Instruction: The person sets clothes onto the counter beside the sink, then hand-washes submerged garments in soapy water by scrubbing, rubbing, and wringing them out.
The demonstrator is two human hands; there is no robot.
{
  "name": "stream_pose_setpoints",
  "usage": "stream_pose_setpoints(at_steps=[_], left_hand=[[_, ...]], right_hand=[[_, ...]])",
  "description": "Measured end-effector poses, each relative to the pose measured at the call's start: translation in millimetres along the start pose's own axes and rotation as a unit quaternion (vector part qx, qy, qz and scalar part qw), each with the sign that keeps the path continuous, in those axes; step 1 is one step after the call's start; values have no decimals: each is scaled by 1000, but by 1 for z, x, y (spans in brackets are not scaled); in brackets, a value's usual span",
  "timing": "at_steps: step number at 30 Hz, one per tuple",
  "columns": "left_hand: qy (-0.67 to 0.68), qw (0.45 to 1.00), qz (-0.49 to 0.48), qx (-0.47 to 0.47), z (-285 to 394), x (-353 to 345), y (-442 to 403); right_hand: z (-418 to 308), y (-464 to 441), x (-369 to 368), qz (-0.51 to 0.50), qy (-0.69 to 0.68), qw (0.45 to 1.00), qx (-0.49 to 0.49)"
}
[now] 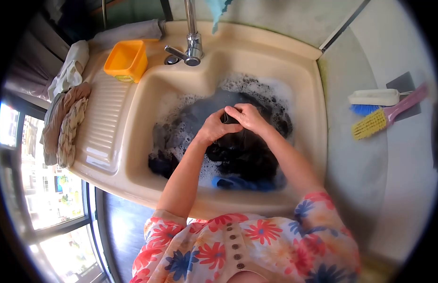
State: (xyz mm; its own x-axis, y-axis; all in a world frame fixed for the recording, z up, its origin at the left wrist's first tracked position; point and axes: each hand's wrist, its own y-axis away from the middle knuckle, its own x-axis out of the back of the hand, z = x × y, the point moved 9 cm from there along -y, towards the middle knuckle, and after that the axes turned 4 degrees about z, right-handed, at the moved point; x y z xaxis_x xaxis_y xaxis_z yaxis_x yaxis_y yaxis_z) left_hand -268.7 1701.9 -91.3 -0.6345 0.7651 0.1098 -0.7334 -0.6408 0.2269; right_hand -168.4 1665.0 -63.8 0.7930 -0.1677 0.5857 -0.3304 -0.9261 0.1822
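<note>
Both my hands are close together over the soapy water in the beige sink. My left hand has its fingers wrapped round dark wet cloth. Beside it, my right hand grips the same cloth, with its fingertips near those of my left hand. The dark cloth spreads below my hands into the water. Grey cloth lies in the suds at the left, and a blue piece is at the sink's front side. Suds hide parts of the clothes.
A chrome tap stands behind the basin. On the left are a yellow-orange container, the ribbed drainboard and folded cloths over its edge. A white brush and a yellow-bristled brush hang on the right wall.
</note>
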Motion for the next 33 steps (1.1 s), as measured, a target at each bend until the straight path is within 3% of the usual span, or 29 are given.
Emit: stream_pose_setpoints(at_steps=[1,4,8,9,12,13,14,16,17,18,20,22,24,25,26,28,30,31,32,33], left_hand=[[10,1000,-9,0,4,-1,1],[9,995,80,59,-15,26,-3],[174,960,199,95,-15,53,3],[169,962,196,82,-13,53,2],[157,969,184,54,-10,50,0],[157,970,180,52,-11,49,-1],[158,970,178,49,-13,49,-2],[226,971,63,56,12,26,5],[259,964,3,59,22,11,10],[240,970,3,46,22,4,11],[200,980,3,15,17,-7,10],[141,989,32,23,7,0,9],[9,1000,16,-5,9,5,7],[-35,998,55,-6,8,9,5],[-10,998,69,-4,8,12,2],[37,995,93,-1,35,17,3],[125,977,130,-113,106,30,13],[212,968,111,-68,139,30,22],[236,962,93,-98,177,31,26],[271,950,71,-141,212,31,28]], right_hand=[[3,4,1,-25,-18,999,-43],[-5,19,25,61,-39,992,104],[20,36,24,27,101,994,37],[35,35,27,40,72,996,-20],[49,27,34,59,70,996,-24],[44,23,45,112,47,992,39],[70,15,43,90,-132,984,-85],[40,19,57,147,-291,941,-86],[20,17,56,144,-212,967,-10],[3,16,43,126,-173,976,30],[-11,24,7,0,-201,979,-19],[-10,39,-16,-98,-398,907,-100],[-1,41,-14,-119,-420,894,-100],[6,39,-6,-120,-412,898,-94],[15,37,3,-121,-403,903,-87],[27,34,36,-60,-367,926,-57],[8,41,59,-55,-362,927,88],[8,39,59,-66,-356,925,113],[6,40,57,-76,-349,924,139],[-23,56,69,-53,-244,964,92]])
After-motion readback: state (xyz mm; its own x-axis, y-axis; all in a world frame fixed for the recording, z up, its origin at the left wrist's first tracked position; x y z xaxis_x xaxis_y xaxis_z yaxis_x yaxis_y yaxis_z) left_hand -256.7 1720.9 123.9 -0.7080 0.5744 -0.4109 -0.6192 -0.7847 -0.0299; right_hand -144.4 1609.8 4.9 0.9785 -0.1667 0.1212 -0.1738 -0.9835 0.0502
